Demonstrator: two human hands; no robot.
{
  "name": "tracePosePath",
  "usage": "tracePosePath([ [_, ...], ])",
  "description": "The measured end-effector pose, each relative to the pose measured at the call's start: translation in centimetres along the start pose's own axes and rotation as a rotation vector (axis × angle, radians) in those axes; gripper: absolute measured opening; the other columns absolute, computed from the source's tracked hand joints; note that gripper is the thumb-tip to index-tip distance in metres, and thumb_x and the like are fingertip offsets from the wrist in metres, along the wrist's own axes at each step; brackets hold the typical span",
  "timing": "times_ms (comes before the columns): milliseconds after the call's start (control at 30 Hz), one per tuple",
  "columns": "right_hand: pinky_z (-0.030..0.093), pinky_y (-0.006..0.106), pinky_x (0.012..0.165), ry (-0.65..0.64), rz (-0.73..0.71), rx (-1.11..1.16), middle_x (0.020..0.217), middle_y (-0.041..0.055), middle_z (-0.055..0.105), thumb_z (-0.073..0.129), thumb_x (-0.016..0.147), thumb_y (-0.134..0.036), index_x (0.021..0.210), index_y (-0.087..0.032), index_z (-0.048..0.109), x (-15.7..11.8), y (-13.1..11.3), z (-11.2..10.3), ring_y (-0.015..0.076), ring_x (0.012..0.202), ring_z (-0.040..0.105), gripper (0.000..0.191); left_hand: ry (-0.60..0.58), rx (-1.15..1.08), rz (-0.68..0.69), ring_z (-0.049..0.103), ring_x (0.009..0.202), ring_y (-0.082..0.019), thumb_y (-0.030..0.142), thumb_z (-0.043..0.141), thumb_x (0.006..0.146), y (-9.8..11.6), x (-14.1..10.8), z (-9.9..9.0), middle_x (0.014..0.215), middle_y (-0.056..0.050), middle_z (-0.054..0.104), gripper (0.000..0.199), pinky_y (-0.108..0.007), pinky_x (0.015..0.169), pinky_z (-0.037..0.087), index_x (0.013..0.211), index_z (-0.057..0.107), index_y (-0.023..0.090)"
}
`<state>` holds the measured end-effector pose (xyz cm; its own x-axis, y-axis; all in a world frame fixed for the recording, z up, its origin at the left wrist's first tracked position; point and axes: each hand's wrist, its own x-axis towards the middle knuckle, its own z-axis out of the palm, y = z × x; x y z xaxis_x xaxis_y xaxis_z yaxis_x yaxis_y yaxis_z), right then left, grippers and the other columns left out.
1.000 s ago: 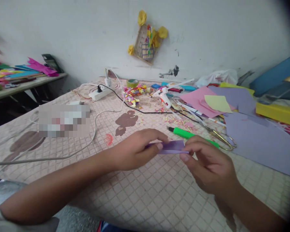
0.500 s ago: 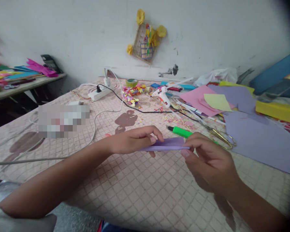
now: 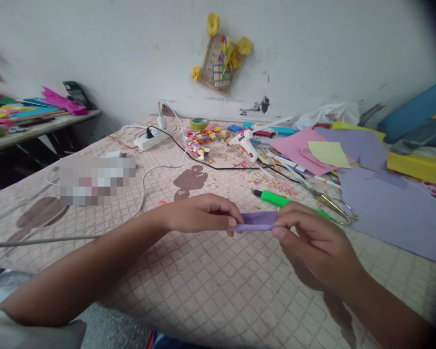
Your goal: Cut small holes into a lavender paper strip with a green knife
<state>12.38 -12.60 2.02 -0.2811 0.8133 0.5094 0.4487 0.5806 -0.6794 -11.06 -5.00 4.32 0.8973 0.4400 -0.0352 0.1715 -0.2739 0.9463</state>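
Note:
A small folded piece of purple paper (image 3: 258,219) is stretched between my two hands above the checked tablecloth. My left hand (image 3: 203,213) pinches its left end, thumb in front and fingers curled behind. At the right end, my right hand (image 3: 312,237) grips the paper between thumb and fingertips. Just behind the paper lies a green cutter (image 3: 276,198) with a dark tip, partly hidden by my right hand. Gold-handled scissors (image 3: 336,206) rest to the right of it.
Large purple sheets (image 3: 388,208) and pink paper (image 3: 298,148) cover the right side. A white glue gun (image 3: 246,145), paper scraps (image 3: 201,140) and green tape (image 3: 199,124) lie farther back. A power strip (image 3: 152,139) and cables (image 3: 143,189) stand left of them.
My left hand has closed more on the paper's left end, its raised fingers now lowered and curled. The paper's front edge sits slightly lower. My right hand keeps its grip.

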Motion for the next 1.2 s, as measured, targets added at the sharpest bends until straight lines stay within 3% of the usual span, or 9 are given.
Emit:
tracePosePath([
  [133,0.042,0.030,0.056,-0.001,0.027,0.005,0.070,-0.0014,0.054,0.056,0.086,-0.019,0.075,-0.024,0.061,0.1,-0.2,0.0,0.0146,0.063,0.052,0.013,0.026,-0.024,0.021,0.055,0.074,-0.008,0.015,0.054,0.085,-0.1,0.1,0.2,0.080,-0.001,0.061,0.011,-0.020,0.071,0.044,0.090,0.063,0.013],
  [300,0.041,0.027,0.048,0.163,0.184,0.062,0.062,-0.0017,0.055,0.064,0.082,-0.026,0.077,-0.026,0.066,-0.1,0.5,0.7,0.0138,0.056,0.050,0.006,0.118,0.023,0.089,0.056,0.074,-0.008,0.016,0.053,0.086,-0.2,0.2,0.3,0.079,-0.002,0.062,0.012,-0.020,0.070,0.045,0.090,0.063,0.012],
  [367,0.039,0.024,0.042,0.163,0.288,0.175,0.058,-0.0030,0.054,0.063,0.083,-0.029,0.079,-0.026,0.066,-0.2,0.7,0.9,0.0119,0.050,0.048,0.006,0.153,0.110,0.129,0.056,0.075,-0.009,0.018,0.053,0.086,-0.2,0.2,0.3,0.082,-0.003,0.063,0.013,-0.020,0.070,0.045,0.091,0.063,0.011],
  [467,0.044,0.022,0.046,0.098,0.411,0.337,0.060,-0.0027,0.058,0.060,0.086,-0.030,0.076,-0.023,0.064,0.0,0.3,1.0,0.0102,0.051,0.053,0.013,0.174,0.287,0.177,0.058,0.078,-0.010,0.018,0.051,0.088,0.0,0.1,0.5,0.088,-0.005,0.065,0.016,-0.021,0.072,0.045,0.095,0.063,0.011],
  [600,0.044,0.021,0.051,0.092,0.511,0.356,0.067,-0.0008,0.065,0.059,0.086,-0.032,0.075,-0.022,0.062,0.1,-0.3,1.0,0.0096,0.056,0.056,0.015,0.178,0.478,0.238,0.059,0.081,-0.011,0.016,0.048,0.089,0.2,0.0,1.1,0.090,-0.006,0.065,0.017,-0.022,0.074,0.045,0.098,0.062,0.013],
  [867,0.040,0.021,0.045,0.129,0.555,0.306,0.064,0.0002,0.067,0.062,0.083,-0.033,0.079,-0.022,0.060,-0.1,0.0,1.4,0.0100,0.049,0.051,0.011,0.190,0.573,0.286,0.058,0.080,-0.011,0.008,0.046,0.086,0.1,0.2,1.6,0.090,-0.006,0.065,0.018,-0.022,0.073,0.045,0.097,0.061,0.012],
  [1033,0.043,0.024,0.049,0.189,0.487,0.337,0.063,-0.0037,0.062,0.063,0.082,-0.026,0.087,-0.027,0.054,-0.2,0.2,1.6,0.0123,0.054,0.058,0.010,0.156,0.590,0.284,0.057,0.082,-0.013,0.009,0.044,0.087,-0.1,0.3,2.1,0.090,-0.007,0.064,0.019,-0.024,0.075,0.045,0.096,0.060,0.013],
  [1200,0.041,0.022,0.045,0.207,0.424,0.338,0.058,-0.0074,0.054,0.060,0.084,-0.022,0.091,-0.030,0.049,-0.7,0.3,1.6,0.0114,0.050,0.054,0.016,0.139,0.574,0.266,0.056,0.082,-0.012,0.008,0.044,0.085,-0.3,0.4,2.4,0.090,-0.006,0.062,0.018,-0.024,0.075,0.044,0.094,0.059,0.013],
])
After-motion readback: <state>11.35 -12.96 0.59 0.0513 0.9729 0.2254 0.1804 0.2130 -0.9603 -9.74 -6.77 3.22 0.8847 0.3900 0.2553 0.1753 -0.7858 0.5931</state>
